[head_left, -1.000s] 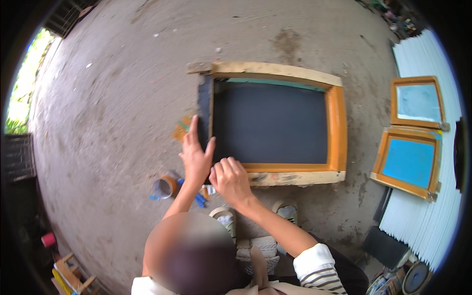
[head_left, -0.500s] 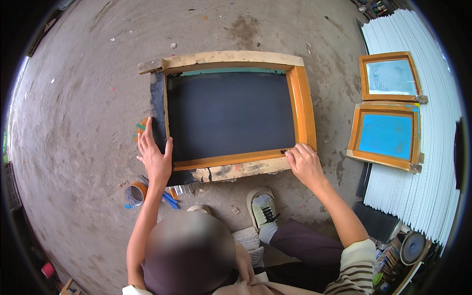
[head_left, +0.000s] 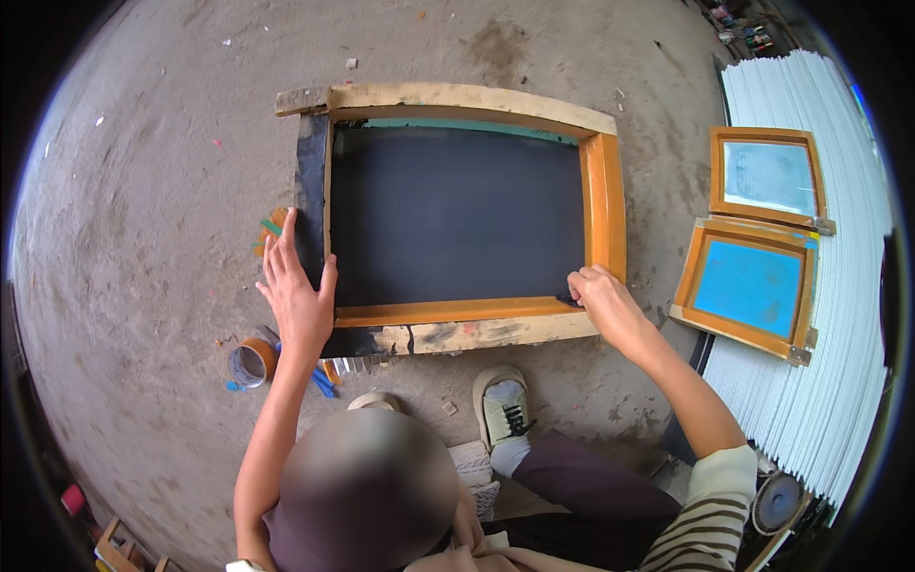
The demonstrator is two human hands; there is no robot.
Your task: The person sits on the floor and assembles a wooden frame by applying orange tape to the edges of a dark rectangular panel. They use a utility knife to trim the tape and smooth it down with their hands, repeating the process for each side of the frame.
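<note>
A wooden screen-printing frame (head_left: 467, 332) lies on the floor in front of me, its rails partly wrapped in orange-brown tape. Black mesh (head_left: 457, 214) fills its middle, with a teal strip along the far edge. My left hand (head_left: 300, 296) rests with spread fingers on the black-stained left rail, holding nothing. At the near right inside corner, my right hand (head_left: 604, 300) has its fingers closed in a pinch. A small dark scrap (head_left: 569, 300) shows at those fingertips, against the taped near rail. Most of it is hidden, so its kind is unclear.
A tape roll (head_left: 253, 363) and blue-handled tool (head_left: 324, 384) lie near my left forearm. Two smaller framed screens, one pale (head_left: 769, 177) and one blue (head_left: 748, 287), lean at the right by a stack of white corrugated sheets (head_left: 810, 381). My shoe (head_left: 500, 410) is close to the frame.
My right hand has moved from the near rail's top edge slightly up and right, into the inside corner. My left hand stays on the left rail. The view has shifted a little.
</note>
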